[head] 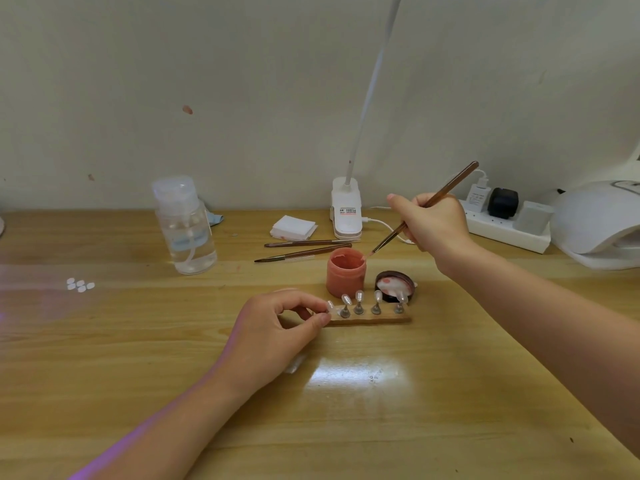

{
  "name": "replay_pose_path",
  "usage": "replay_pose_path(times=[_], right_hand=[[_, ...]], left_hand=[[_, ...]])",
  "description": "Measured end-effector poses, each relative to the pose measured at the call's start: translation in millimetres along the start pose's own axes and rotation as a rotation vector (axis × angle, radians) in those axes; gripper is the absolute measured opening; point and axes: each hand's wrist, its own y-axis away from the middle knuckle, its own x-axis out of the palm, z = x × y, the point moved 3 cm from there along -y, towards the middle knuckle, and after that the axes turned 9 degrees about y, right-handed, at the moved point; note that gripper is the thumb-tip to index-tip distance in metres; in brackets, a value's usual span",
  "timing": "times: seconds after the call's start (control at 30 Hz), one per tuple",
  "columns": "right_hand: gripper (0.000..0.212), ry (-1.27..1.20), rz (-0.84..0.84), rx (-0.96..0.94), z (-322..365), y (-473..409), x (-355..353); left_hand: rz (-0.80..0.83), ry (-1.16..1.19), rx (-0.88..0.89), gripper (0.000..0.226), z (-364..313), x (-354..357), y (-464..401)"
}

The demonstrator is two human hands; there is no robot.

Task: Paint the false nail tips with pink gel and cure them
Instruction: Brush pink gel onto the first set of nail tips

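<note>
Gel could drip off the brush (420, 211) pinched in the right hand (431, 220) at the jar (346, 273) rim, while the left hand (277, 327) pinching the nail-tip holder (372, 318) could tip it.

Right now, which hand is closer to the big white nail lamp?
Right. The right hand holds the brush just left of the lamp; the left hand is farther, at the nail stand.

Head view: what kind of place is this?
Likely a home nail-art desk, not clearly a salon: a wooden table against a bare wall, with a nail curing lamp, an open pink gel pot and false nail tips on a stand.
</note>
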Motion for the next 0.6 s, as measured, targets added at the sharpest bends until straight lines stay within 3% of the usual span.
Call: replay_pose_path(times=[0.2,0.33,0.47,0.6], right_hand=[[0.043,-0.253,-0.016,0.054,3.3,21.5,-8.5],[0.039,-0.304,0.070,-0.248,4.8,71.5,-0.5],[0.024,-0.228,-0.005,-0.641,-1.4,111.2,6.6],[0.022,-0.153,-0.012,-0.699,-3.6,118.3,10.0]], left_hand=[[0.023,-0.015,0.017,0.024,-0.9,1.1,-0.2],[0.013,-0.010,0.009,0.023,0.9,0.5,-0.5],[0.012,-0.012,0.023,0.027,1.2,1.0,-1.1],[0.007,-0.017,0.027,0.031,1.9,0.5,-1.2]])
